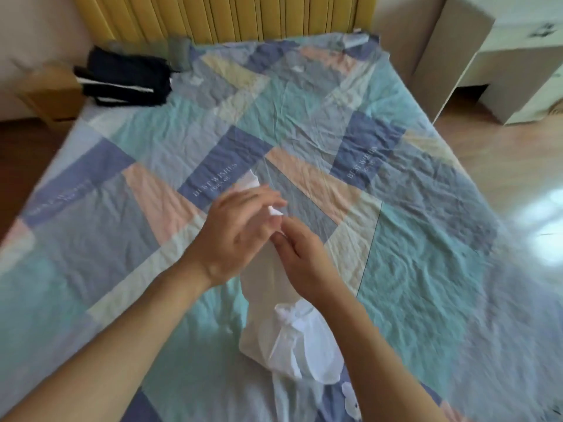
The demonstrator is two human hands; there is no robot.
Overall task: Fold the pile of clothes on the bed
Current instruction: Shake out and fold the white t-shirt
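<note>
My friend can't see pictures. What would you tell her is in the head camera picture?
Two hands, the left hand and the right hand, handle a white garment lying on a patchwork bedspread in blue, green and peach. A dark pile of clothes sits at the far left corner, near a yellow headboard.
</note>
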